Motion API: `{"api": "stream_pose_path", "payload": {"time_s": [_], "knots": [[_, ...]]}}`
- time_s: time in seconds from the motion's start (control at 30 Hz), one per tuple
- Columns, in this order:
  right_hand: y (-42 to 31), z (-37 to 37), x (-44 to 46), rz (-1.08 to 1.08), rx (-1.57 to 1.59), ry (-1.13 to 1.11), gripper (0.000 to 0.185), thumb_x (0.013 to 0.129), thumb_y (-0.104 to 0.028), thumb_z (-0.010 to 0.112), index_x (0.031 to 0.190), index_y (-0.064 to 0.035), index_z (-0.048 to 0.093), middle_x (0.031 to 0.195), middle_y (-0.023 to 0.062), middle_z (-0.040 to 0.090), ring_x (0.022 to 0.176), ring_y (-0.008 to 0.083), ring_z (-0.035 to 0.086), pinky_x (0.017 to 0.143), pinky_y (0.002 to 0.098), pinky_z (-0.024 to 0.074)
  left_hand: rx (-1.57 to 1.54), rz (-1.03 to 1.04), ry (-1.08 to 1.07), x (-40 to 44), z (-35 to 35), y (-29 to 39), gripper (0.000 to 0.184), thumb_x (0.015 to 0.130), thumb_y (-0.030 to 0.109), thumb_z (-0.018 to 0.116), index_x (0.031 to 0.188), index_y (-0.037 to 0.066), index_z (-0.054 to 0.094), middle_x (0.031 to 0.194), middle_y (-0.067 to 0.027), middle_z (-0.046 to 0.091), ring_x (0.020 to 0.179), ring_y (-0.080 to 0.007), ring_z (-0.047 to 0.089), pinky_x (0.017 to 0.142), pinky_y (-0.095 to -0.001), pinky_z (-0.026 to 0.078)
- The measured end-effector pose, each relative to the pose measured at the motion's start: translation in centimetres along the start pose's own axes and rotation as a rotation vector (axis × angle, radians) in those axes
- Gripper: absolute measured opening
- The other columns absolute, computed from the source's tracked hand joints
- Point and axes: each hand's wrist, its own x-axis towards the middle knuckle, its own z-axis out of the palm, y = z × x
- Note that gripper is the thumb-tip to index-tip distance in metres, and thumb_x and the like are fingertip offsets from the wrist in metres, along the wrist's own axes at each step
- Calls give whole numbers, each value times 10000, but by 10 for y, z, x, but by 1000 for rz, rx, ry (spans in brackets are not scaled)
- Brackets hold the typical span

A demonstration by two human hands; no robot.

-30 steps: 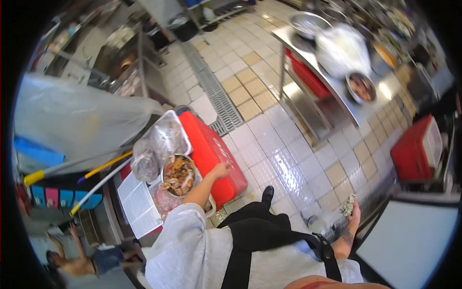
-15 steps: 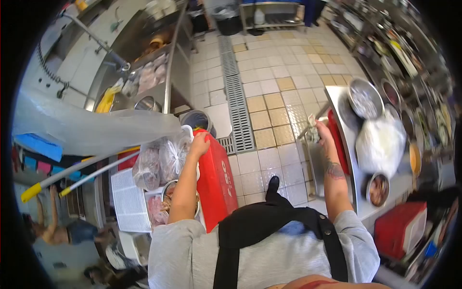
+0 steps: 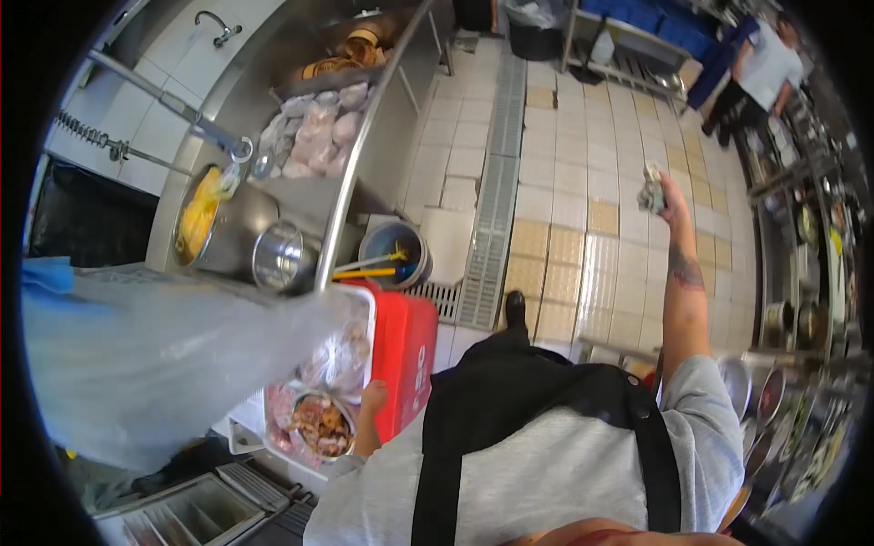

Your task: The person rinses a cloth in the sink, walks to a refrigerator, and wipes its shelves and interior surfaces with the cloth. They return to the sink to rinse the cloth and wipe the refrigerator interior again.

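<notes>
My right hand (image 3: 672, 202) is stretched out ahead over the tiled floor, closed around a crumpled greyish cloth (image 3: 650, 189). On the left, my left hand (image 3: 372, 397) is at the white rim of a red cooler box (image 3: 404, 350), fingers curled against its edge. Inside the cooler lie a clear plastic bag (image 3: 333, 355) and a metal bowl of meat pieces (image 3: 320, 426), with pinkish packs beside the bowl. Translucent plastic sheeting (image 3: 173, 355) hangs in front and covers part of the cooler's left side.
A steel sink (image 3: 350, 173) holds bagged pink packs (image 3: 314, 136), a yellow bag and a steel pot. Beside it stands a grey bucket (image 3: 393, 250) with yellow-handled tools. A floor drain (image 3: 496, 200) runs ahead. Another person (image 3: 765, 68) stands far right near shelves (image 3: 810, 209).
I have moved forward and the view has turned left. My right hand, with the cloth, has swung forward, away from the side table. My left hand stays at the cooler's rim.
</notes>
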Motion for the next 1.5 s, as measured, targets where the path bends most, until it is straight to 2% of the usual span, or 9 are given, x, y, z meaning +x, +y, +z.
{"api": "stream_pose_path", "payload": {"time_s": [0.2,0.3,0.5,0.63,0.97,1.07,1.2,1.37,1.5], "knots": [[-76,-56,160,106,28,225,262,914,-323,442,826,-104,555,608,37,517,535,215,549,511,376,500,-393,87,633,209,-242,232,271,768,59,578,1031,-2,559,1081,-208,561,1028,-383,528,889,-430,426],[-115,-65,237,106,87,169,282,918,-324,433,833,-86,559,632,46,532,562,225,563,536,385,507,-75,145,955,308,-357,277,369,792,104,561,1150,23,521,1262,-192,450,1240,-391,359,1025,-479,296],[-180,-52,458,149,21,177,289,920,-312,450,928,-39,545,729,81,573,644,243,586,587,404,517,-3,-466,1233,475,-446,259,489,795,243,575,1230,41,475,1276,-190,436,1234,-378,361,981,-555,302],[-246,43,633,93,-41,1,273,906,-307,494,976,-50,554,776,89,594,679,245,597,605,387,519,-76,-907,1310,526,-452,253,588,753,332,616,1226,19,461,1268,-222,424,1200,-389,384,973,-533,323],[-346,456,923,13,-195,-517,236,873,-311,546,925,-82,572,746,60,602,634,201,600,559,368,526,88,-1050,1328,553,-485,266,504,721,216,609,1165,4,502,1215,-262,447,1149,-420,412,977,-471,342],[-345,578,974,7,-216,-603,243,831,-318,579,922,-92,579,729,23,594,628,157,586,550,327,510,171,-1372,1019,575,-480,250,614,720,245,637,1277,106,418,1411,-185,291,1289,-429,251,922,-687,220],[-311,696,1093,70,-280,-836,159,842,-208,564,949,-98,607,727,14,587,604,152,567,540,319,496,-21,-963,1181,695,-616,279,484,747,215,644,1188,58,520,1312,-183,427,1260,-400,312,984,-594,239],[-259,810,1148,-81,-619,-756,253,804,-111,614,1051,-59,624,867,44,641,749,157,597,671,300,490,-628,-438,1414,949,-820,185,313,854,229,538,1050,-9,592,1057,-181,607,1032,-308,559,916,-357,410],[-215,886,1212,-587,-1336,-1106,356,719,-197,624,1063,-115,665,1009,95,669,874,204,624,789,329,477,-626,-546,1422,1089,-1000,153,336,863,288,520,1021,3,601,1001,-214,620,979,-345,587,859,-390,439]]}}
